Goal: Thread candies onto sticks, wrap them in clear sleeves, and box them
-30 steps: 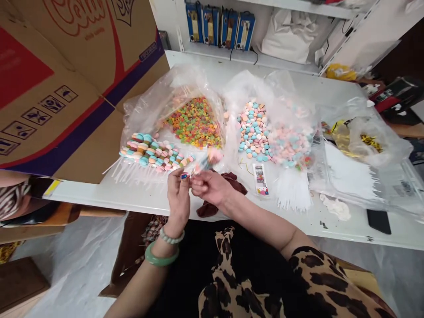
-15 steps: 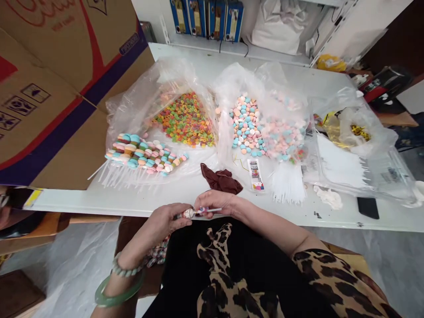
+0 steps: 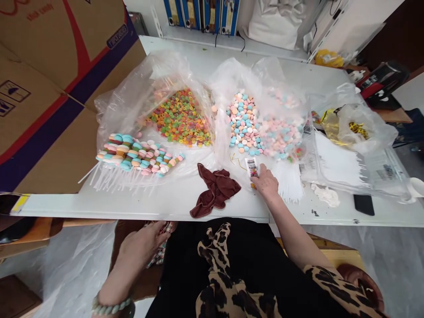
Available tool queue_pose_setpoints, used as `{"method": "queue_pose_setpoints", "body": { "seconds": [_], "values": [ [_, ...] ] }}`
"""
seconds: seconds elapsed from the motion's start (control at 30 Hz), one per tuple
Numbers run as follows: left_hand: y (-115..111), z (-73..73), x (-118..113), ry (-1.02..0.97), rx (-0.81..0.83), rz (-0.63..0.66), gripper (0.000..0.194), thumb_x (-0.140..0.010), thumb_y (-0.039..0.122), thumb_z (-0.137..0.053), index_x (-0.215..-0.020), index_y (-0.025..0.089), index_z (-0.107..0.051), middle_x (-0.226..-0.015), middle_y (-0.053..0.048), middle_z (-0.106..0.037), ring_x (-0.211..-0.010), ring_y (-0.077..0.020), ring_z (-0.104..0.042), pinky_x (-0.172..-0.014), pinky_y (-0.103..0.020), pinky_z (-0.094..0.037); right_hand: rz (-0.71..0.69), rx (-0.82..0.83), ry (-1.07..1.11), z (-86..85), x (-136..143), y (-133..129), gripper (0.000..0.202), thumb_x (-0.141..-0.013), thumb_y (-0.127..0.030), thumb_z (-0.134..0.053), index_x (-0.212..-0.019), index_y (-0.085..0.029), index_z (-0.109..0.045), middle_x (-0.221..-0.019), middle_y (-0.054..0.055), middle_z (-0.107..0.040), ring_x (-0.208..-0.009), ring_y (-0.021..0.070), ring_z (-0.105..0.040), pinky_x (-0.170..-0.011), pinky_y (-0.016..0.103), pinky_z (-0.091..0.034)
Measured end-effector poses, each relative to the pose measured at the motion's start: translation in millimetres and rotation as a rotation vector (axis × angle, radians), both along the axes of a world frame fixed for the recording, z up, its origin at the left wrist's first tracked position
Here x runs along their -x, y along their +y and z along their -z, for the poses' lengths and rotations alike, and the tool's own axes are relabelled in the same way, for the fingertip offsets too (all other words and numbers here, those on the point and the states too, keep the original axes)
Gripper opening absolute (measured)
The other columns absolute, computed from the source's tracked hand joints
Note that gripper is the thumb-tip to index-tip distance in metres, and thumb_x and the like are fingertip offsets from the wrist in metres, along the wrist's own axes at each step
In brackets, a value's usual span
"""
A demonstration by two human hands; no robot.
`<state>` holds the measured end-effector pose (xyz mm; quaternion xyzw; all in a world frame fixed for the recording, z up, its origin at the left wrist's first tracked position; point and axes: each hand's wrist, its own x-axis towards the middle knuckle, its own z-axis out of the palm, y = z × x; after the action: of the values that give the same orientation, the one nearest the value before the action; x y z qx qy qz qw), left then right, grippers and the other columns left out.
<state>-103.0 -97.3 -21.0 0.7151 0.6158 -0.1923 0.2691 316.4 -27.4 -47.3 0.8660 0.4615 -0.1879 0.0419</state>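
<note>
Below the table's front edge, my left hand [image 3: 142,245] is lowered over a brown box with its thumb and fingers apart. Beside its fingertips lies a heap of wrapped candies [image 3: 158,256], partly hidden by the hand. My right hand [image 3: 266,183] rests on the table, fingertips closed on the lower end of a small printed wrapper [image 3: 251,167]. A crumpled brown cloth [image 3: 217,190] lies left of that wrapper. White sticks [image 3: 291,183] fan out just right of my right hand.
A large carton [image 3: 73,110] stands at the left. Skewered candies [image 3: 141,154], ring candies [image 3: 182,117] and pastel candies [image 3: 244,121] lie on or in clear bags. At the right are a clear tray [image 3: 387,172], a white tissue [image 3: 325,195] and a black flat object [image 3: 363,204].
My hands have parted from the wrapped candy stick they held together. The left went down to the box; the right moved rightward to the printed wrapper. The brown cloth now lies more spread out.
</note>
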Motion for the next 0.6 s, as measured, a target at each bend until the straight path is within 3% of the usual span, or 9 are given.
{"method": "queue_pose_setpoints", "body": {
  "seconds": [0.1, 0.17, 0.27, 0.33, 0.5, 0.6],
  "values": [
    [23.7, -9.0, -44.0, -0.255, -0.103, -0.128, 0.036, -0.089, 0.047, -0.047, -0.112, 0.027, -0.067, -0.116, -0.009, -0.071, -0.105, -0.0283, -0.065, -0.086, -0.035, -0.044, 0.125, -0.032, 0.13, 7.9, 1.6, -2.1, 0.061, -0.081, -0.029, -0.054, -0.139, -0.022, -0.034, -0.105, 0.009, -0.064, -0.096, 0.0261, -0.061, -0.075, 0.033, -0.04],
    [37.4, -12.6, -71.5, -0.469, -0.105, -0.17, 0.034, -0.087, 0.047, -0.052, -0.108, 0.027, -0.069, -0.115, -0.007, -0.072, -0.1, -0.0265, -0.066, -0.085, -0.033, -0.045, 0.111, -0.113, 0.056, 10.8, 4.1, -4.9, 0.059, -0.083, -0.031, -0.052, -0.138, -0.02, -0.035, -0.112, 0.012, -0.062, -0.103, 0.0275, -0.058, -0.079, 0.035, -0.04],
    [51.5, -11.6, -106.4, -0.709, -0.082, -0.096, 0.025, -0.085, 0.04, -0.056, -0.099, 0.027, -0.072, -0.102, -0.005, -0.073, -0.092, -0.0242, -0.066, -0.081, -0.031, -0.045, 0.023, -0.178, -0.071, 14.5, 4.8, -6.9, 0.054, -0.085, -0.03, -0.051, -0.136, -0.015, -0.041, -0.117, 0.017, -0.059, -0.11, 0.0297, -0.053, -0.085, 0.037, -0.037],
    [57.0, -8.9, -125.7, -0.825, -0.064, -0.068, 0.02, -0.082, 0.035, -0.059, -0.092, 0.027, -0.074, -0.095, -0.004, -0.073, -0.087, -0.0227, -0.065, -0.078, -0.03, -0.045, 0.038, -0.171, -0.024, 17.0, 0.9, -5.2, 0.05, -0.084, -0.025, -0.05, -0.133, -0.015, -0.045, -0.111, 0.015, -0.062, -0.105, 0.0277, -0.056, -0.083, 0.035, -0.038],
    [63.6, -4.6, -156.7, -1.021, 0.023, -0.082, 0.014, -0.077, 0.029, -0.063, -0.083, 0.025, -0.075, -0.081, -0.003, -0.071, -0.074, -0.0197, -0.063, -0.07, -0.027, -0.046, 0.204, -0.181, 0.195, 20.4, -16.5, -2.5, 0.028, -0.081, -0.022, -0.05, -0.107, -0.022, -0.062, -0.098, 0.006, -0.068, -0.09, 0.0219, -0.06, -0.073, 0.03, -0.039],
    [65.4, -4.0, -165.7, -1.064, 0.094, -0.134, 0.015, -0.076, 0.029, -0.063, -0.082, 0.023, -0.075, -0.079, -0.003, -0.07, -0.069, -0.0183, -0.062, -0.065, -0.027, -0.045, 0.208, -0.328, 0.188, 19.4, -20.8, -8.7, 0.023, -0.084, -0.026, -0.046, -0.095, -0.023, -0.066, -0.103, 0.005, -0.067, -0.095, 0.021, -0.059, -0.076, 0.029, -0.039]
  ]
}}
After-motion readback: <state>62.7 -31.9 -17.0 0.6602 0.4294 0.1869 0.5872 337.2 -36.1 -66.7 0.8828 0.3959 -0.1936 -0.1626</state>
